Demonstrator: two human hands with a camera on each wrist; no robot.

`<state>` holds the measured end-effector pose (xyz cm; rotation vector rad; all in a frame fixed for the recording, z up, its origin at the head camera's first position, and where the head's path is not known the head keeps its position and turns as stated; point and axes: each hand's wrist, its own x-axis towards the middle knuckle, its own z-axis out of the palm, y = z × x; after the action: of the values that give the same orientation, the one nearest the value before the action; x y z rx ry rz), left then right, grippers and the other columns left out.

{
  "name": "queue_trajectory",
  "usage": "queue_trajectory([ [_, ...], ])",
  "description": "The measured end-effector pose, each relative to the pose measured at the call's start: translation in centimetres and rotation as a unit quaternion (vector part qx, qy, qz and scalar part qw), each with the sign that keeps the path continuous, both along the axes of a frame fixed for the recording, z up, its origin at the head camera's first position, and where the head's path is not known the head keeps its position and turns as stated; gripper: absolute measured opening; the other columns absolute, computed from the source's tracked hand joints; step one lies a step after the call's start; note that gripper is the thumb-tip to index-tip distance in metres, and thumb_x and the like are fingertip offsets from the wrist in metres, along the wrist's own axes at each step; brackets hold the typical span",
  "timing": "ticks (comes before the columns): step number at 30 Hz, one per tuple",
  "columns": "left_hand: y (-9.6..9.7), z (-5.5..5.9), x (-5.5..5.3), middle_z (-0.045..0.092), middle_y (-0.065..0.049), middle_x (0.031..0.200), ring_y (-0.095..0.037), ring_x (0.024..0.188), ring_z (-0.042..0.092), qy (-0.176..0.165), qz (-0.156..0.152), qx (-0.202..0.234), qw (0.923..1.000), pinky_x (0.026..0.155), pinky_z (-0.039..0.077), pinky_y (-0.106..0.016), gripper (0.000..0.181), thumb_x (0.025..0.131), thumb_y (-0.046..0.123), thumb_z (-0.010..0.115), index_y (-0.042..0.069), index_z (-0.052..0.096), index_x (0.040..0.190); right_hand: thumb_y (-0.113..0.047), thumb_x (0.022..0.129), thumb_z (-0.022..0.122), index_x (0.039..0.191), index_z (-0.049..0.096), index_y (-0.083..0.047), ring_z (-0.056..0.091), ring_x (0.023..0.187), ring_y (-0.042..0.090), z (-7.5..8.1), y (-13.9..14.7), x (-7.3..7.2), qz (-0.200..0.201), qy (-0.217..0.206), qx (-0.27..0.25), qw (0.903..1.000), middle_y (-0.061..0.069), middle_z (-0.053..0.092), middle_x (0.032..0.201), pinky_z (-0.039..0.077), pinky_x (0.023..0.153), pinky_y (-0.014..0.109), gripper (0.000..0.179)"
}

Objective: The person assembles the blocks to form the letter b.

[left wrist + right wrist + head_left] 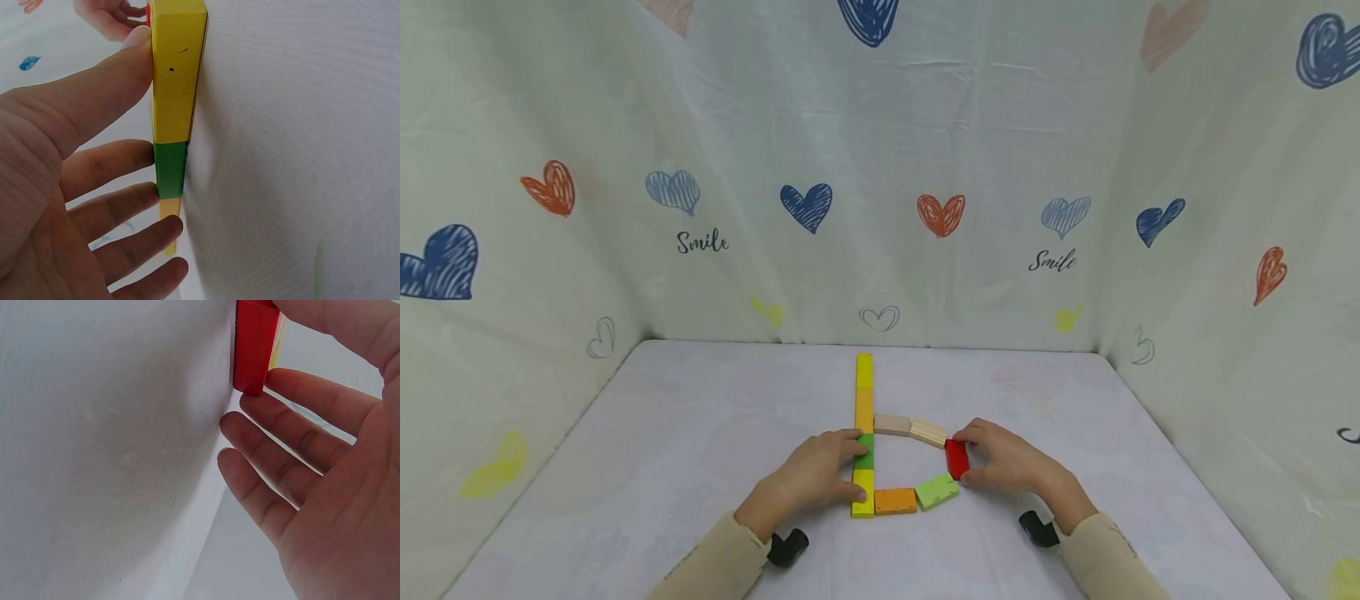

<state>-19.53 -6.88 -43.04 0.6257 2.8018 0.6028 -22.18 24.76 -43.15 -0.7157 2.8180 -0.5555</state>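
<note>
In the head view several flat coloured blocks lie end to end in a D-like outline. Its straight side has a far yellow block (865,370), an orange-yellow block (864,408), a green block (866,461) and a near yellow block (178,81). My left hand (815,473) touches this column from the left, thumb on the near yellow block and extended fingers along the green one. At the right of the curve, my right hand (1011,458) pinches a red block (957,459) by its ends between thumb and fingertips. Its other fingers stretch out beside it.
Two plain wood blocks, a left one (892,425) and a right one (928,432), form the curve's far side. An orange block (896,502) and a light green block (937,492) form its near side. Heart-printed cloth (880,125) surrounds the white table (715,400).
</note>
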Motion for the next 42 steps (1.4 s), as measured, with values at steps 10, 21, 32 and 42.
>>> queue_trajectory([
  [10, 0.02, -0.07, -0.01, 0.045, -0.004, 0.145, -0.03, 0.131, 0.042, -0.003, 0.001, 0.001, 1.0, 0.106, 0.036, -0.05, 0.064, 0.073, 0.043, 0.081, 0.018, 0.061, 0.129, -0.035, 0.077, 0.078, 0.125, 0.06, -0.015, 0.051, 0.101, 0.014, 0.55, -0.28, 0.09, -0.012, -0.013, -0.008, 0.9998, -0.007, 0.056, 0.113, 0.047, 0.095, 0.042, 0.054],
  [21, 0.31, 0.02, 0.06, 0.047, -0.005, 0.143, -0.03, 0.13, 0.044, 0.011, -0.011, -0.006, 0.9999, 0.105, 0.037, -0.05, 0.064, 0.073, 0.043, 0.081, 0.017, 0.062, 0.128, -0.042, 0.082, 0.073, 0.128, 0.058, -0.014, 0.054, 0.1, 0.016, 0.39, -0.33, 0.29, -0.037, -0.001, -0.017, 0.9992, -0.005, 0.059, 0.115, 0.05, 0.09, 0.042, 0.057],
  [32, 0.03, -0.01, -0.01, 0.047, -0.005, 0.143, -0.03, 0.129, 0.045, 0.01, -0.008, -0.003, 0.9999, 0.105, 0.038, -0.049, 0.063, 0.072, 0.042, 0.082, 0.017, 0.063, 0.126, -0.042, 0.083, 0.071, 0.132, 0.055, -0.015, 0.054, 0.103, 0.016, 0.28, -0.41, 0.3, -0.042, -0.003, -0.016, 0.999, -0.004, 0.058, 0.12, 0.049, 0.093, 0.042, 0.058],
  [42, -0.17, -0.07, 0.04, 0.047, -0.005, 0.143, -0.029, 0.13, 0.044, 0.007, -0.003, 0.003, 1.0, 0.105, 0.038, -0.049, 0.057, 0.077, 0.04, 0.079, 0.017, 0.063, 0.126, -0.038, 0.083, 0.072, 0.132, 0.055, -0.017, 0.055, 0.104, 0.016, 0.79, 0.01, 0.41, -0.064, -0.014, -0.011, 0.9978, -0.004, 0.058, 0.12, 0.05, 0.089, 0.042, 0.057],
])
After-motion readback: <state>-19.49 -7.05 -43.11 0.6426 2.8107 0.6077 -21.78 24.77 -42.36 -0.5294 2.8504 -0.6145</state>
